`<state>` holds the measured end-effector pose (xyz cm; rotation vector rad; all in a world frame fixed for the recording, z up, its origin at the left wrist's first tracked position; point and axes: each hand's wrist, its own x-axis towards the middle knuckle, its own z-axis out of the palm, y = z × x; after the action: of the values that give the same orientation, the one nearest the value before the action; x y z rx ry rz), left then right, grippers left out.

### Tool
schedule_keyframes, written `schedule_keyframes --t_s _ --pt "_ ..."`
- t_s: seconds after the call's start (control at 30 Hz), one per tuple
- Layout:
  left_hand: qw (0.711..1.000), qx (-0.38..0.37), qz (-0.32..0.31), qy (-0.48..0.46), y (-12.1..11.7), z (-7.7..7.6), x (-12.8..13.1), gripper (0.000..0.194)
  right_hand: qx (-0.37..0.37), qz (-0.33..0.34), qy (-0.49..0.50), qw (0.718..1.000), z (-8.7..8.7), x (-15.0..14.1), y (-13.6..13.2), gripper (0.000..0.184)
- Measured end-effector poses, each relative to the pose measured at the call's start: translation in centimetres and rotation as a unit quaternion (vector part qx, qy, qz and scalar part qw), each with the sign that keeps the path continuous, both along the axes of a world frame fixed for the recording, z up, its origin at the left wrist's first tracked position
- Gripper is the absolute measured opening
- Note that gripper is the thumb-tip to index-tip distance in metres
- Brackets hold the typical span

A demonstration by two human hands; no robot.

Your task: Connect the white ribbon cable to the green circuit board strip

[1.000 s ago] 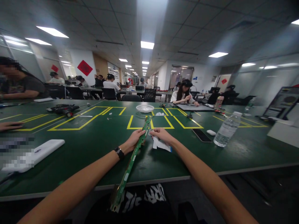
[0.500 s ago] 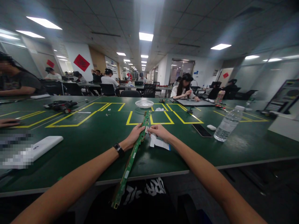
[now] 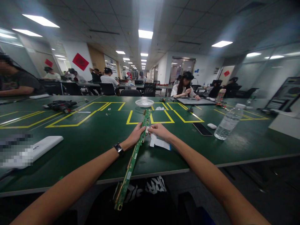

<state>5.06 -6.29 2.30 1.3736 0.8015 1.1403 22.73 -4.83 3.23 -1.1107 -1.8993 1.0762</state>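
Near table edge: crossed by the green circuit board (image 3: 134, 159), whose lower end is held out past the table (image 3: 77, 153), above the lap; whether the table is touched by it cannot be told.
Left hand: closed around the board's upper part, thumb laid on its face.
Left hand point: the left hand (image 3: 136, 135) is set against the board's left side.
Right hand: fingertips of the right hand (image 3: 161, 130) are pinched nearly together on the white strip (image 3: 162, 144) at the board's right edge; their exact contact is too small to tell.
Room, left: green tabletop is spread between the left wrist and the white slab (image 3: 48, 147).
Room, right: the phone (image 3: 202, 128) is set well apart from the right hand.
Counted, right: one phone, one white case (image 3: 212, 126), one clear bottle (image 3: 228, 123).
Counted, ahead: one round dish (image 3: 144, 102), beyond the board's upper end.
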Motion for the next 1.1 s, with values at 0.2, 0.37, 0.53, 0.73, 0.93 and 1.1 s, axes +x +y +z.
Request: schedule_keyframes --t_s 0.2,0.37,0.53,0.73,0.93,1.1 --pt "0.998 -0.012 -0.03 0.045 -0.5 0.0 -0.3 0.031 -0.015 0.027 0.019 0.999 0.1 0.0 0.0 0.033" --pt "0.998 0.001 -0.027 0.056 -0.7 0.0 -0.3 0.037 -0.031 0.041 0.045 0.998 0.2 0.0 -0.4 0.034" --pt "0.996 0.008 -0.034 0.076 -0.8 -0.2 -0.2 0.041 -0.02 0.055 0.043 0.997 0.2 0.1 -0.5 0.036" --pt "0.993 0.025 -0.012 0.112 -0.4 -0.2 -0.4 0.037 -0.017 0.037 0.0 0.999 0.1 0.1 0.0 0.04" --pt "0.998 0.035 0.015 0.044 1.2 -0.2 -0.6 0.021 -0.02 -0.02 -0.024 0.999 0.1 0.9 0.9 0.038" --pt "0.998 0.007 0.053 -0.033 2.6 0.1 -2.2 0.014 0.028 -0.151 -0.166 0.974 0.3 4.4 2.5 0.043"
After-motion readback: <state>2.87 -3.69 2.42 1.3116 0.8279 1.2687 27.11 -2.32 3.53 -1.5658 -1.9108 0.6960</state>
